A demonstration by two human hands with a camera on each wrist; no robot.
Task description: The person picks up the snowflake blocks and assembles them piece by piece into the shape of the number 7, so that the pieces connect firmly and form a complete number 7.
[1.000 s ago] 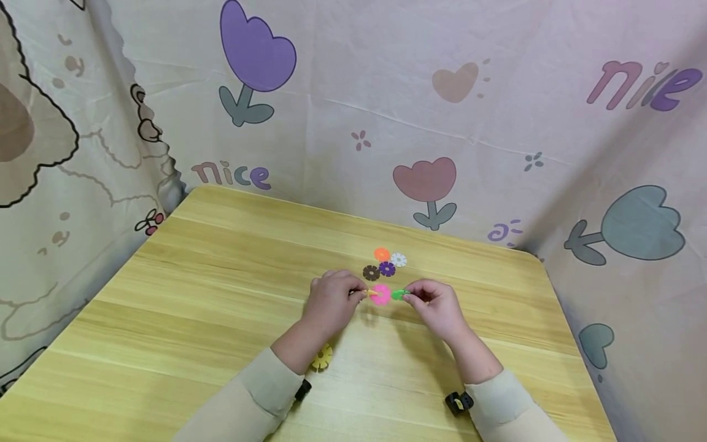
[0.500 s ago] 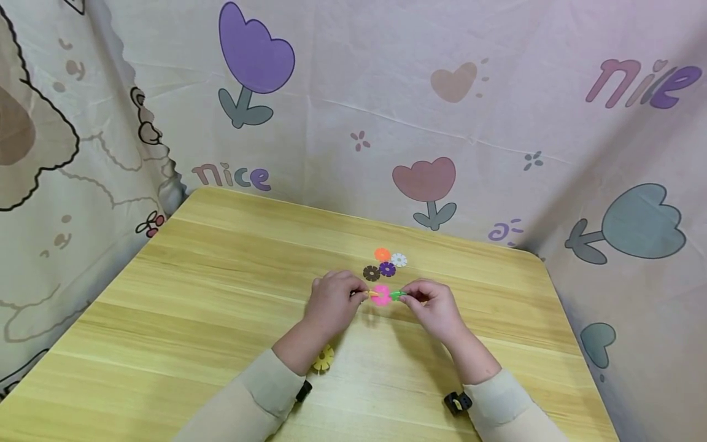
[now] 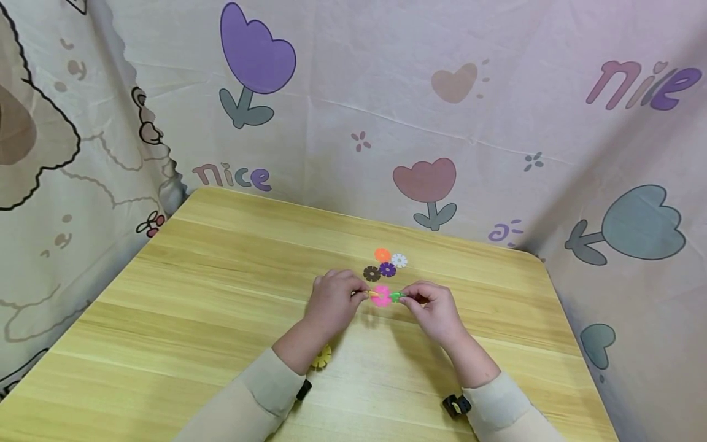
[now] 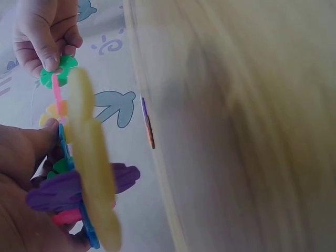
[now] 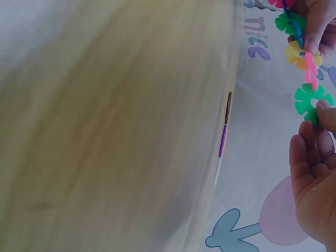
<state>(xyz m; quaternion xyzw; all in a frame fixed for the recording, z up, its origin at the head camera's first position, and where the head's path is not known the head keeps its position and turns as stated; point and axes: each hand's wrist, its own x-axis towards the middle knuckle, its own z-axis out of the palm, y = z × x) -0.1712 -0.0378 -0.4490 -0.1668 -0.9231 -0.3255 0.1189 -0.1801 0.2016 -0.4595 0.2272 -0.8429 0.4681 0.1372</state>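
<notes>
My left hand (image 3: 334, 301) pinches a yellow notched flower-shaped disc (image 4: 51, 114) in a chain of interlocking plastic discs. Beyond its fingertips a pink disc (image 3: 381, 296) stands out toward my right hand (image 3: 436, 310). That hand pinches a green disc (image 5: 310, 101) between thumb and fingers, its edge right at the pink disc's rim. In the left wrist view, the chain runs back past my left palm through blue, green and pink pieces to a purple disc (image 4: 58, 191) and a large yellow disc (image 4: 94, 163) close to the camera. My left fingers partly hide the chain.
Several loose discs lie on the wooden table (image 3: 210, 276) beyond my hands: orange (image 3: 382, 255), white (image 3: 399, 261), purple (image 3: 388, 270) and brown (image 3: 372, 274). A patterned cloth (image 3: 331, 110) hangs behind the table's far edge.
The green disc in my right hand has turned and moved slightly left, closing the small gap to the pink disc. My left hand keeps its grip almost unmoved.
</notes>
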